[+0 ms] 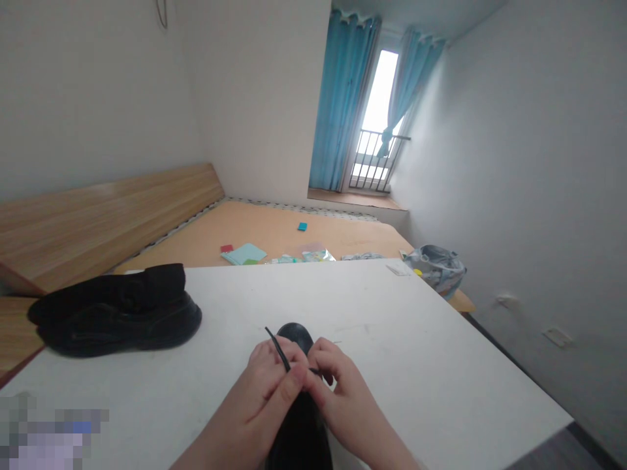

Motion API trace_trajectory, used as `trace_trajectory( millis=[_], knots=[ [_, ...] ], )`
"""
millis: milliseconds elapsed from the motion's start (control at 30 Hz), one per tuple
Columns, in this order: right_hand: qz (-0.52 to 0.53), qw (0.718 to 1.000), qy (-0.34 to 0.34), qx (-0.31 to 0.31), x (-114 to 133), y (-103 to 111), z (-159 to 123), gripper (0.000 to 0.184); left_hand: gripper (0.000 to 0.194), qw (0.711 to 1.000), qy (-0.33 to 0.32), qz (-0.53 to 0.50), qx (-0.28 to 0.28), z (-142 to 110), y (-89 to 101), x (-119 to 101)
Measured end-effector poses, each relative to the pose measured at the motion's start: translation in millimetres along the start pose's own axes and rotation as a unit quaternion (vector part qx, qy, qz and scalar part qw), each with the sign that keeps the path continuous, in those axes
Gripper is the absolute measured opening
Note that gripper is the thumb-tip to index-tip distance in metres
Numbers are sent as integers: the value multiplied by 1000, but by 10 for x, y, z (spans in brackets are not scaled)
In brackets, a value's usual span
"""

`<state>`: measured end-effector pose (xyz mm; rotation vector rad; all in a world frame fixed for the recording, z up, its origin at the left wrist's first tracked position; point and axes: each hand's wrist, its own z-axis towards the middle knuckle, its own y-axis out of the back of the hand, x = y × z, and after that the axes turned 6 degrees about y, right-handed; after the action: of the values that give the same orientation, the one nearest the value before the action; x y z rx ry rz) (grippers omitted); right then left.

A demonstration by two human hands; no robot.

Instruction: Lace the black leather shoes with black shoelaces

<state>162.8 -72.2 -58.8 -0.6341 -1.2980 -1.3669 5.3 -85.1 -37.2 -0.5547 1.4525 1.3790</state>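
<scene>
Grip: left hand (274, 378) pinched on a black lace (277, 349), right hand (340, 378) apparently closed on it too, over a black shoe (298, 334).
Shoe sits near middle of the counter (416, 365), rounded end pointing away, lace sticking up past the left fingers; right fingertips partly hidden. Step in hand looks like working the lace; next move seems to call for a firm pinch and a steady shoe. Widest bare stretch runs from the right hand to the slanting right edge; bed (264, 225) behind far edge, bag (435, 277) at far right corner. Black footwear (120, 316) lies left, well apart from hands.
</scene>
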Motion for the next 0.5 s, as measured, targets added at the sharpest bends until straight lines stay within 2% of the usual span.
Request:
trace_trajectory(
  millis=[33,167,300,400,500],
  knots=[
    [26,1000,-2,8,-10,9,2,30,39,1000,-21,19,1,-4,14,6],
    [147,987,-36,44,17,70,7,13,31,992,-79,97,8,-5,55,13],
    [338,934,-118,-4,12,114,25,18,29,981,-108,159,0,4,55,30],
    [393,911,-121,-39,0,152,29,30,30,982,-97,161,2,-3,59,51],
    [436,892,-101,-54,44,235,5,32,37,990,-56,128,-21,-36,94,56]
  ],
)
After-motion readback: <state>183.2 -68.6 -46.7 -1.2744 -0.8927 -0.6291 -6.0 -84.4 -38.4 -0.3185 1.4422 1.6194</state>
